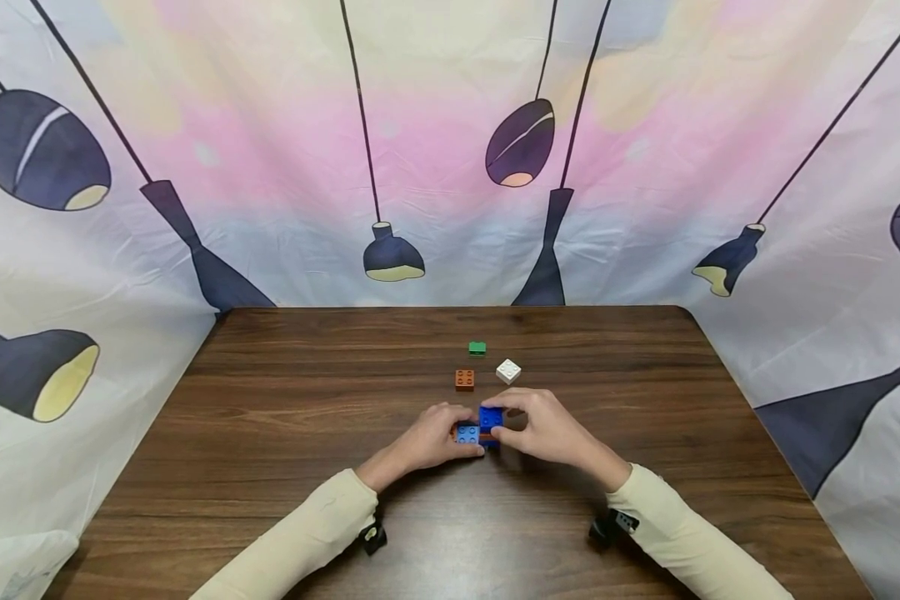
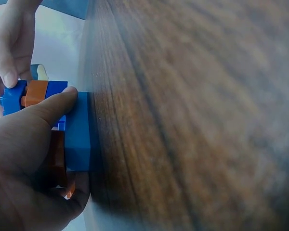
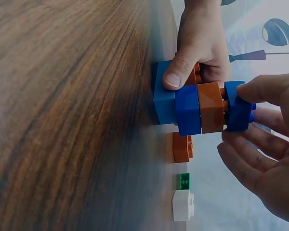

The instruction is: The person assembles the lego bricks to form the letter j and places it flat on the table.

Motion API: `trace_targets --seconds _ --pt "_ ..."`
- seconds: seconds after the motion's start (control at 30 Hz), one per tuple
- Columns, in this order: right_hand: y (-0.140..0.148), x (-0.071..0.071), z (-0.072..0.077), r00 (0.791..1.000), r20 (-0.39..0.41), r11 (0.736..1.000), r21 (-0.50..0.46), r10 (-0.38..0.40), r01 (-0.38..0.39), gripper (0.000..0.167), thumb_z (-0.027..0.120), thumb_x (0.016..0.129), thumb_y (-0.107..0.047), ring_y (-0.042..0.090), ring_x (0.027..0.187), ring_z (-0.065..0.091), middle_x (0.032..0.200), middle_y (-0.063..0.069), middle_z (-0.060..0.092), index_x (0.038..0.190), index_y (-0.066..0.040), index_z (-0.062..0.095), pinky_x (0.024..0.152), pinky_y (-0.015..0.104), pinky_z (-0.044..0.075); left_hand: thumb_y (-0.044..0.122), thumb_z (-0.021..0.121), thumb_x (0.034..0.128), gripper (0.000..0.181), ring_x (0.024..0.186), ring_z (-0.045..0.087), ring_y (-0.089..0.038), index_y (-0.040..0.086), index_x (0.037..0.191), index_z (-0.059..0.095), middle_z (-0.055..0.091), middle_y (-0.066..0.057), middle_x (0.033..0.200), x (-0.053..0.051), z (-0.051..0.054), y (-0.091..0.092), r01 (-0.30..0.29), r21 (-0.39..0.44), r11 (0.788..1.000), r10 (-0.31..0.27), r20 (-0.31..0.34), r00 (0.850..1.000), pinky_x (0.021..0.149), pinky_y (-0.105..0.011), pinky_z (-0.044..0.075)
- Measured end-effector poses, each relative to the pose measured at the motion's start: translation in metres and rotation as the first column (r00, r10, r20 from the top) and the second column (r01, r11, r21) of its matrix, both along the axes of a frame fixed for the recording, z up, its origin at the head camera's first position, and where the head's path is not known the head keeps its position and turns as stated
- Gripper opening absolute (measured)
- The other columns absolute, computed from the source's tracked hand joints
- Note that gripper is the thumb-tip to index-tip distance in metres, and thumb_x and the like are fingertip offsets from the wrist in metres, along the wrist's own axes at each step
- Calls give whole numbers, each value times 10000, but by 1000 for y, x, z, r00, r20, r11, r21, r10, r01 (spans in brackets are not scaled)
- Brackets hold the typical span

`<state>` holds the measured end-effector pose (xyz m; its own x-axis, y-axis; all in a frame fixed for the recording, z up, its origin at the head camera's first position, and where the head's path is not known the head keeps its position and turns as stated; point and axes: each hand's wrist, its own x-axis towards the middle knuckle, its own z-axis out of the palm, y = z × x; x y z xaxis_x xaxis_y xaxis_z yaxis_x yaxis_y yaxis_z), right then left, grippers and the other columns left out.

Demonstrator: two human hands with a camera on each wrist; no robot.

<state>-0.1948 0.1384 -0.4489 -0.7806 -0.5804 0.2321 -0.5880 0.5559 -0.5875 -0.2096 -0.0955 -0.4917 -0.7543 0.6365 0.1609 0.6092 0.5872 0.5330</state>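
Note:
A small build of toy building bricks stands on the wooden table between the hands. Its base is a light blue brick (image 1: 467, 434), carrying a dark blue brick (image 3: 188, 111) with an orange brick (image 3: 211, 108) above. Another orange brick (image 2: 57, 159) sits at the base's left end, partly hidden by fingers. My left hand (image 1: 429, 438) grips the base, thumb along its near side. My right hand (image 1: 549, 427) pinches a second dark blue brick (image 3: 237, 108) over the orange one; in the right wrist view it is slightly tilted and studs show in the gap.
Beyond the hands lie three loose bricks: an orange one (image 1: 464, 380), a white one (image 1: 508, 371) and a green one (image 1: 477, 348). The wooden table (image 1: 307, 375) ends at a printed cloth backdrop (image 1: 450, 150).

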Motion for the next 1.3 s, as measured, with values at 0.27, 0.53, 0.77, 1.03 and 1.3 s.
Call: trace_targets --seconds 0.27,0.53,0.77,1.03,1.3 --pt "0 -1 1 1000 0 1000 1 19 -19 357 792 909 -205 132 1087 675 1187 -18 733 1250 -114 737 872 350 550 334 840 859 332 795 573 -91 122 1089 729 739 20 991 1 1 0 -6 -12 1000 6 5 1000 706 -261 446" --pt "1 -4 4 999 26 999 12 40 -40 349 777 926 -193 109 1008 681 1163 2 738 1259 -102 735 779 291 545 318 837 863 329 793 575 -94 111 1095 729 740 10 985 1 2 -1 -11 -6 1000 11 14 1000 706 -262 452" --pt "0 -2 3 999 -7 998 33 46 -46 358 765 933 -174 152 1043 691 1187 35 737 1269 -59 723 799 358 565 319 836 865 321 780 567 -83 116 1088 729 733 15 975 1 1 -1 -6 8 1000 5 23 1000 686 -251 454" --pt "-2 0 1 996 -72 998 32 52 -49 349 795 901 -142 181 1052 705 1169 46 746 1235 -56 742 835 363 572 317 841 858 291 760 550 -69 130 1048 725 725 35 945 0 1 0 -3 16 1000 2 16 1000 679 -251 440" --pt "-1 -3 2 997 -55 998 39 57 -54 339 802 895 -157 108 969 698 1114 8 753 1218 -66 752 753 257 544 329 849 846 270 726 535 -56 150 996 713 706 59 884 -1 -1 1 -5 15 1000 5 15 1000 650 -250 423"
